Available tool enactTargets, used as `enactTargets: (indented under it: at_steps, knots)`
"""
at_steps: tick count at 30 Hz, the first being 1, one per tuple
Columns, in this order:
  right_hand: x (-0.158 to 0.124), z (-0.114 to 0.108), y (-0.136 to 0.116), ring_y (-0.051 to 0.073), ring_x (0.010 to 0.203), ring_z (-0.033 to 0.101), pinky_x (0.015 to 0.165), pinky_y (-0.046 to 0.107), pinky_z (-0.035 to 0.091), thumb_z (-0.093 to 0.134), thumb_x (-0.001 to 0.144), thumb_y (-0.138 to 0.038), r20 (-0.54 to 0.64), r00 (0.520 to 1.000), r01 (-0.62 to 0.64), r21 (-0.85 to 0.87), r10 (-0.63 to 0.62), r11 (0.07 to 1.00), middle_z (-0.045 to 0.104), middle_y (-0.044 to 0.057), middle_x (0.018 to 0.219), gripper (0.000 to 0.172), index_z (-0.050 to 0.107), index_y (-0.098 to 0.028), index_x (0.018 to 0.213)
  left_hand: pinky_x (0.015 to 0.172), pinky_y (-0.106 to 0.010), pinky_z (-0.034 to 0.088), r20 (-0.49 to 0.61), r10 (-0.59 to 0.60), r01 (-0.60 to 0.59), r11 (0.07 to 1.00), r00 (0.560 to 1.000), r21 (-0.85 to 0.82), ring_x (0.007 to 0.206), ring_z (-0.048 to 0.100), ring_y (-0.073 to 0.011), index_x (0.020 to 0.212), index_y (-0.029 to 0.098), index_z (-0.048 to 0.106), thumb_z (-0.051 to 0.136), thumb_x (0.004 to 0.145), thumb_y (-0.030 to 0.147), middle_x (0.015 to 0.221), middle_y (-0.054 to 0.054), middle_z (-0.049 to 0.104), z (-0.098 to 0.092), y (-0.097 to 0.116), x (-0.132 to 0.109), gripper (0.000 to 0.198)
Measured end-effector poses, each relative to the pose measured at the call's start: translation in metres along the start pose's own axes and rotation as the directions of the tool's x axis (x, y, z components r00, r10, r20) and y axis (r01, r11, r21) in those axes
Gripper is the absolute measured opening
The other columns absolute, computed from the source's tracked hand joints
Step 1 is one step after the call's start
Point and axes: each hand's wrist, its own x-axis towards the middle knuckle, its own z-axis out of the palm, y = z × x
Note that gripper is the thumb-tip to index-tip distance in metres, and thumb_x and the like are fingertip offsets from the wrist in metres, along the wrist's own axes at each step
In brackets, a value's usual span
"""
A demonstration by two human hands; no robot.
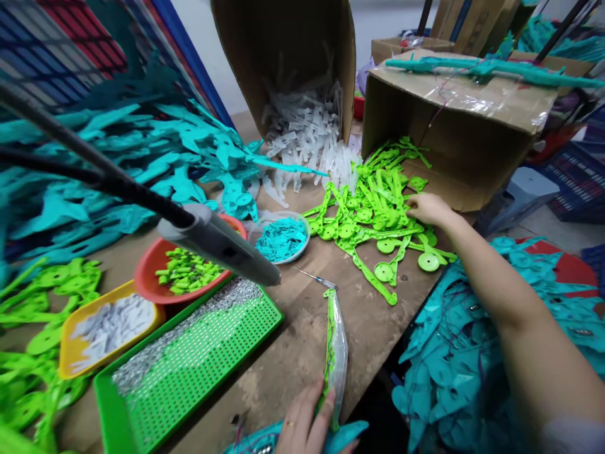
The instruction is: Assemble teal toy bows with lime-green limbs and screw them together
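Note:
My left hand (307,419), a ring on one finger, is closed around the lower end of a narrow green plastic part (329,334) with a clear plastic piece (338,347) along its right side. Beneath that hand is a teal plastic part (347,435), partly covered by it. At the right, my right hand (428,209) reaches to the edge of a pile of green plastic arms with round discs (373,214). Its fingertips pinch at a green part there; their far side is hidden.
A screwdriver (316,278) lies mid-table. Left of it are a green perforated tray (189,372) of screws, a yellow tray (63,353), an orange bowl (146,284) and a power driver (222,246) hanging overhead. Cardboard boxes (454,82) stand behind; teal parts (449,359) heap at right.

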Motion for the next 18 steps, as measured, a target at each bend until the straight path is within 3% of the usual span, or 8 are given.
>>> enactTargets:
  at_steps: [7,9,11,12,13,15,16,18]
  knots:
    - [-0.055,-0.046,-0.003,0.043,0.103,0.063,0.08,0.052,0.049,0.053,0.081,-0.016,-0.18,0.952,-0.273,-0.14,0.247,0.952,0.066,0.029,0.105,0.032,0.066,-0.006,0.108,0.081,-0.036,0.06,0.067,-0.008,0.009,1.0,0.998,-0.013,0.104,0.068,-0.0282,0.123,0.015,0.06,0.06,0.083,0.056,0.119,-0.015,0.067,-0.022,0.009,0.018,0.058]
    - [-0.084,-0.051,-0.008,0.039,0.1,0.065,0.081,0.051,0.049,0.058,0.082,-0.024,-0.266,0.941,-0.217,-0.001,0.209,0.976,0.067,0.025,0.107,0.044,0.058,-0.01,0.124,0.085,-0.04,0.059,0.108,-0.069,0.076,0.995,0.992,-0.063,0.106,0.066,-0.0301,0.12,0.017,0.062,0.063,0.081,0.056,0.121,-0.015,0.066,-0.03,0.013,0.025,0.055]
    - [-0.121,-0.046,-0.028,0.03,0.091,0.067,0.08,0.046,0.052,0.066,0.079,-0.034,-0.333,0.937,0.013,0.329,0.103,0.944,0.068,0.015,0.104,0.06,0.048,-0.019,0.134,0.091,-0.047,0.055,0.139,-0.164,0.185,0.971,0.977,-0.152,0.112,0.062,-0.0331,0.113,0.019,0.065,0.064,0.082,0.051,0.125,-0.014,0.064,-0.036,0.018,0.033,0.045]
    - [-0.142,-0.038,-0.044,0.026,0.084,0.068,0.077,0.042,0.053,0.068,0.078,-0.039,-0.344,0.937,0.147,0.53,0.053,0.835,0.068,0.01,0.1,0.063,0.045,-0.023,0.135,0.094,-0.051,0.052,0.148,-0.224,0.253,0.94,0.963,-0.227,0.116,0.06,-0.0345,0.11,0.02,0.066,0.064,0.083,0.048,0.126,-0.014,0.063,-0.04,0.022,0.039,0.04]
    - [-0.164,-0.029,-0.063,0.023,0.077,0.068,0.073,0.04,0.054,0.067,0.079,-0.043,-0.31,0.951,0.234,0.723,0.002,0.649,0.067,0.006,0.095,0.066,0.04,-0.026,0.137,0.098,-0.053,0.049,0.155,-0.287,0.323,0.887,0.945,-0.331,0.119,0.057,-0.0354,0.108,0.02,0.066,0.064,0.083,0.047,0.127,-0.014,0.062,-0.043,0.027,0.045,0.037]
    - [-0.208,-0.006,-0.106,0.021,0.078,0.069,0.078,0.041,0.056,0.06,0.085,-0.049,-0.223,0.965,0.248,0.947,-0.139,0.205,0.067,0.001,0.089,0.062,0.032,-0.029,0.137,0.103,-0.053,0.045,0.219,-0.415,0.457,0.654,0.883,-0.603,0.122,0.055,-0.0333,0.112,0.021,0.065,0.065,0.082,0.047,0.128,-0.014,0.062,-0.051,0.038,0.058,0.04]
    - [-0.227,0.006,-0.127,0.02,0.084,0.069,0.086,0.042,0.054,0.056,0.088,-0.049,-0.219,0.955,0.228,0.974,-0.203,0.022,0.069,0.002,0.093,0.054,0.033,-0.028,0.133,0.102,-0.05,0.045,0.289,-0.459,0.502,0.455,0.84,-0.736,0.119,0.057,-0.031,0.114,0.02,0.063,0.066,0.08,0.05,0.125,-0.014,0.063,-0.056,0.044,0.064,0.045]
    - [-0.256,0.028,-0.161,0.02,0.101,0.067,0.093,0.042,0.052,0.048,0.093,-0.047,-0.189,0.949,0.144,0.972,-0.253,-0.184,0.07,0.005,0.108,0.04,0.037,-0.028,0.126,0.088,-0.041,0.053,0.484,-0.441,0.505,-0.078,0.756,-0.86,0.1,0.066,-0.0256,0.111,0.017,0.061,0.063,0.08,0.058,0.11,-0.013,0.068,-0.064,0.054,0.073,0.052]
